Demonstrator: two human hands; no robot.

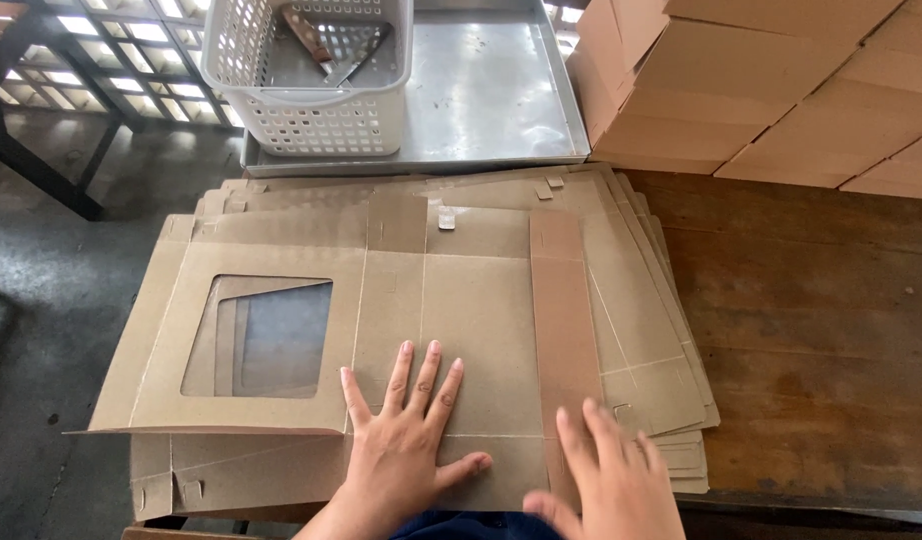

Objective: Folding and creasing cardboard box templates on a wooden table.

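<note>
A flat brown cardboard box blank (pixel 461 300) with a square clear window (pixel 266 335) lies on top of a stack of several like blanks (pixel 671 400). My left hand (pixel 406 440) rests flat on the blank's near middle panel, fingers spread, holding nothing. My right hand (pixel 606 480) presses flat on the near right part of the blank, beside a darker cardboard strip (pixel 561 310). Its fingers are apart and slightly blurred. The windowed flap's near edge lifts a little off the stack.
The stack sits on a dark wooden table (pixel 821 320) and overhangs its left edge above a grey floor. Behind it a metal tray (pixel 491 90) holds a white perforated basket (pixel 306 75) with tools inside. Folded brown boxes (pixel 771 80) are piled at the back right.
</note>
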